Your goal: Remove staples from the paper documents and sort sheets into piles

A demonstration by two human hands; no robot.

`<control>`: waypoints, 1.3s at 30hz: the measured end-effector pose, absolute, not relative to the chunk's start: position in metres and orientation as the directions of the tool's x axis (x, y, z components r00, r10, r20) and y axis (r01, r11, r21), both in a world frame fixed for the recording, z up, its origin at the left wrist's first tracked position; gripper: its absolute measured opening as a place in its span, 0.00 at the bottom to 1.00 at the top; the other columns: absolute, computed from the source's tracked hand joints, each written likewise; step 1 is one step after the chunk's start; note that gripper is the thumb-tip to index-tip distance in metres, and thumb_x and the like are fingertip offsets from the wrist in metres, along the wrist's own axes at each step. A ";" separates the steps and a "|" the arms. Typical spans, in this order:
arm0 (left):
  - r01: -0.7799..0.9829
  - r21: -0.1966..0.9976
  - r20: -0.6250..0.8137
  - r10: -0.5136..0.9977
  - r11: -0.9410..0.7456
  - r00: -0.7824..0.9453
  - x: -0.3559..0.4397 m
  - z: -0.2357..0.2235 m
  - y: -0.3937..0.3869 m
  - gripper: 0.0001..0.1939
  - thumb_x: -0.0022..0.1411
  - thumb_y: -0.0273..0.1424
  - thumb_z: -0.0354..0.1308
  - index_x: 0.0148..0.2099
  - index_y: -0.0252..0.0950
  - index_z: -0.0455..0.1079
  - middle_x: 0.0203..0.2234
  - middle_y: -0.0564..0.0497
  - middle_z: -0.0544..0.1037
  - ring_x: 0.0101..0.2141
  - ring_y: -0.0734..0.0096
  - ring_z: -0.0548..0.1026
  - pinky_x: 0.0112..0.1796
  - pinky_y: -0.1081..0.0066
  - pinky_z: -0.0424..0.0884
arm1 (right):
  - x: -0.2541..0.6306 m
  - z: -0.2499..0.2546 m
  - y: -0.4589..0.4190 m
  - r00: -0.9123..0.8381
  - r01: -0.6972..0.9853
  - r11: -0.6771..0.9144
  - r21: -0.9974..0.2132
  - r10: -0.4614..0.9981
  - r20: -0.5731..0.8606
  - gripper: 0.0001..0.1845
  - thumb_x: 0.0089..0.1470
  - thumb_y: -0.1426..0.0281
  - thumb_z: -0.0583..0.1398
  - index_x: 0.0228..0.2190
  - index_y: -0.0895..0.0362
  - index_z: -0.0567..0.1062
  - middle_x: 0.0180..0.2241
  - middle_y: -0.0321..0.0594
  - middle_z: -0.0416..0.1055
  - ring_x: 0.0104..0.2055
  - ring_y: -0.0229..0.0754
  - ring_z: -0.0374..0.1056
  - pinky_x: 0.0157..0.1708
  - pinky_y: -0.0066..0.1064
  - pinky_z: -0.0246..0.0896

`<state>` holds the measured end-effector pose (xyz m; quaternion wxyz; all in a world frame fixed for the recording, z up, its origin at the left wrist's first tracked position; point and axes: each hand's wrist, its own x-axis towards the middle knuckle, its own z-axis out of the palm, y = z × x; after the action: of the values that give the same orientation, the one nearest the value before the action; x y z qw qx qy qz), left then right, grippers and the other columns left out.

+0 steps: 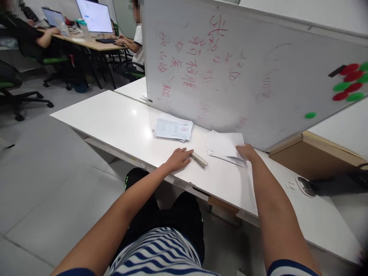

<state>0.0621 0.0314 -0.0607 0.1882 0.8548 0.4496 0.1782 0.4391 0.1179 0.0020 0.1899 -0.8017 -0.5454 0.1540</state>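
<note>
My left hand (180, 158) lies on the white table with its fingers stretched out. Its fingertips reach the near end of a beige stapler (199, 159), which lies flat. Farther right, my right hand (246, 152) grips the right edge of the white paper (227, 142) at the top of a loose stack, thumb toward the sheet. Several sheets below stick out unevenly along the front. A second pile of printed papers (173, 128), bearing a reddish stamp, sits to the left near the whiteboard.
Behind the papers leans a whiteboard (201, 76) with red writing and several red and green magnets. A cardboard box (310, 153) and a computer mouse (305, 186) are at the right. Two people sit at a desk (94, 45) with monitors, far left.
</note>
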 end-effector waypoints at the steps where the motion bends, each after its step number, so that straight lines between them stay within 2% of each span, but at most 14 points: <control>1: 0.694 0.494 0.141 0.835 -0.524 0.532 0.062 -0.061 0.032 0.27 0.70 0.40 0.42 0.68 0.39 0.54 0.63 0.50 0.65 0.65 0.56 0.56 0.63 0.54 0.51 | 0.438 -0.003 0.119 0.347 0.841 -0.344 -0.417 0.935 -0.072 0.14 0.48 0.70 0.62 0.37 0.65 0.79 0.37 0.55 0.77 0.42 0.53 0.74 0.43 0.39 0.67; 5: 0.687 0.522 0.157 0.848 -0.506 0.506 0.062 -0.060 0.032 0.25 0.71 0.38 0.40 0.67 0.40 0.57 0.62 0.52 0.67 0.64 0.60 0.58 0.63 0.56 0.52 | 0.432 -0.016 0.120 0.339 0.897 -0.364 -0.253 0.931 -0.138 0.19 0.49 0.68 0.62 0.43 0.66 0.77 0.46 0.62 0.73 0.53 0.61 0.67 0.52 0.46 0.60; 10: 0.690 0.537 0.163 0.862 -0.485 0.480 0.063 -0.058 0.031 0.24 0.71 0.36 0.41 0.65 0.42 0.60 0.60 0.53 0.68 0.63 0.62 0.60 0.63 0.57 0.53 | 0.413 -0.018 0.119 0.396 0.915 -0.401 -0.032 0.912 -0.107 0.25 0.51 0.65 0.61 0.49 0.66 0.74 0.52 0.64 0.67 0.55 0.63 0.64 0.51 0.50 0.61; 13: 0.682 0.547 0.176 0.863 -0.485 0.473 0.063 -0.059 0.031 0.23 0.70 0.37 0.42 0.64 0.41 0.61 0.60 0.51 0.69 0.63 0.60 0.61 0.63 0.55 0.54 | 0.398 -0.016 0.110 0.448 0.893 -0.446 -0.056 0.894 0.020 0.35 0.52 0.65 0.60 0.60 0.64 0.61 0.59 0.65 0.59 0.60 0.66 0.57 0.53 0.58 0.56; 15: 0.670 0.570 0.197 0.872 -0.474 0.449 0.062 -0.060 0.031 0.23 0.70 0.37 0.42 0.64 0.40 0.61 0.59 0.49 0.70 0.61 0.61 0.64 0.62 0.57 0.57 | 0.389 -0.016 0.099 0.454 0.891 -0.444 -0.099 0.879 0.143 0.44 0.53 0.66 0.60 0.65 0.63 0.49 0.64 0.66 0.48 0.65 0.67 0.48 0.58 0.64 0.45; 18: 0.669 0.597 0.254 0.895 -0.443 0.366 0.059 -0.060 0.030 0.23 0.70 0.37 0.42 0.63 0.36 0.61 0.58 0.45 0.70 0.58 0.63 0.67 0.59 0.61 0.62 | 0.382 -0.021 0.070 0.376 0.925 -0.332 -0.183 0.864 0.334 0.41 0.56 0.68 0.56 0.66 0.62 0.45 0.68 0.62 0.37 0.68 0.63 0.38 0.62 0.62 0.32; 21: 0.720 0.483 0.333 0.865 -0.499 0.375 0.054 -0.058 0.033 0.22 0.69 0.33 0.43 0.61 0.33 0.62 0.61 0.41 0.65 0.62 0.60 0.61 0.61 0.61 0.59 | 0.379 -0.039 0.026 0.227 0.948 -0.122 -0.294 0.907 0.354 0.32 0.60 0.65 0.52 0.63 0.62 0.55 0.68 0.60 0.40 0.69 0.58 0.39 0.64 0.53 0.38; 23: 0.765 0.361 0.348 0.838 -0.533 0.420 0.049 -0.054 0.041 0.22 0.68 0.31 0.43 0.62 0.34 0.62 0.64 0.42 0.60 0.65 0.57 0.54 0.62 0.57 0.55 | 0.377 -0.057 -0.006 0.217 0.927 -0.097 -0.361 0.926 0.309 0.30 0.59 0.64 0.52 0.60 0.62 0.59 0.67 0.60 0.43 0.68 0.59 0.41 0.63 0.53 0.42; 25: 0.829 0.279 0.330 0.859 -0.484 0.391 0.044 -0.051 0.055 0.24 0.67 0.31 0.44 0.64 0.35 0.60 0.67 0.42 0.55 0.67 0.52 0.48 0.62 0.51 0.51 | 0.373 -0.074 -0.031 0.186 0.923 -0.074 -0.379 0.945 0.270 0.29 0.60 0.63 0.51 0.60 0.61 0.61 0.66 0.59 0.47 0.68 0.58 0.44 0.62 0.54 0.45; 28: 0.917 0.235 0.284 0.926 -0.321 0.251 0.036 -0.046 0.080 0.31 0.65 0.37 0.48 0.68 0.34 0.52 0.69 0.37 0.49 0.68 0.46 0.42 0.61 0.45 0.48 | 0.365 -0.089 -0.048 0.152 0.935 -0.062 -0.350 0.960 0.237 0.25 0.62 0.66 0.47 0.56 0.61 0.66 0.62 0.57 0.57 0.66 0.57 0.49 0.62 0.57 0.43; 30: 0.942 0.208 0.228 0.950 -0.264 0.215 0.030 -0.044 0.094 0.33 0.65 0.41 0.49 0.68 0.34 0.52 0.67 0.36 0.53 0.67 0.44 0.48 0.60 0.45 0.50 | 0.362 -0.091 -0.048 0.165 0.942 -0.084 -0.326 0.959 0.231 0.24 0.62 0.67 0.45 0.53 0.61 0.69 0.60 0.58 0.60 0.65 0.58 0.51 0.61 0.59 0.43; 33: 0.941 0.151 0.186 0.943 -0.304 0.275 0.017 -0.041 0.103 0.24 0.68 0.39 0.45 0.62 0.36 0.61 0.61 0.39 0.65 0.59 0.47 0.63 0.55 0.51 0.59 | 0.359 -0.089 -0.044 0.173 0.948 -0.098 -0.302 0.957 0.234 0.23 0.62 0.68 0.46 0.53 0.62 0.70 0.60 0.60 0.60 0.65 0.59 0.51 0.61 0.59 0.44; 35: 0.929 0.135 0.195 0.928 -0.345 0.317 0.008 -0.039 0.106 0.20 0.69 0.37 0.43 0.58 0.39 0.65 0.57 0.42 0.70 0.53 0.50 0.68 0.50 0.55 0.63 | 0.359 -0.087 -0.043 0.173 0.951 -0.100 -0.294 0.956 0.236 0.23 0.62 0.69 0.46 0.53 0.62 0.70 0.60 0.59 0.60 0.65 0.59 0.51 0.61 0.59 0.44; 39: 0.917 0.254 0.136 0.950 -0.308 0.282 -0.007 -0.028 0.117 0.17 0.71 0.38 0.42 0.50 0.40 0.70 0.45 0.45 0.78 0.43 0.55 0.73 0.39 0.64 0.64 | 0.358 -0.088 -0.044 0.183 0.953 -0.112 -0.283 0.953 0.242 0.23 0.62 0.69 0.46 0.52 0.62 0.71 0.60 0.58 0.61 0.64 0.59 0.53 0.61 0.58 0.44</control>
<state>-0.0071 0.1168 -0.0278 0.0628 0.7980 0.5848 0.1315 0.3584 -0.0442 -0.0876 0.1894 -0.7455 -0.6390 0.0004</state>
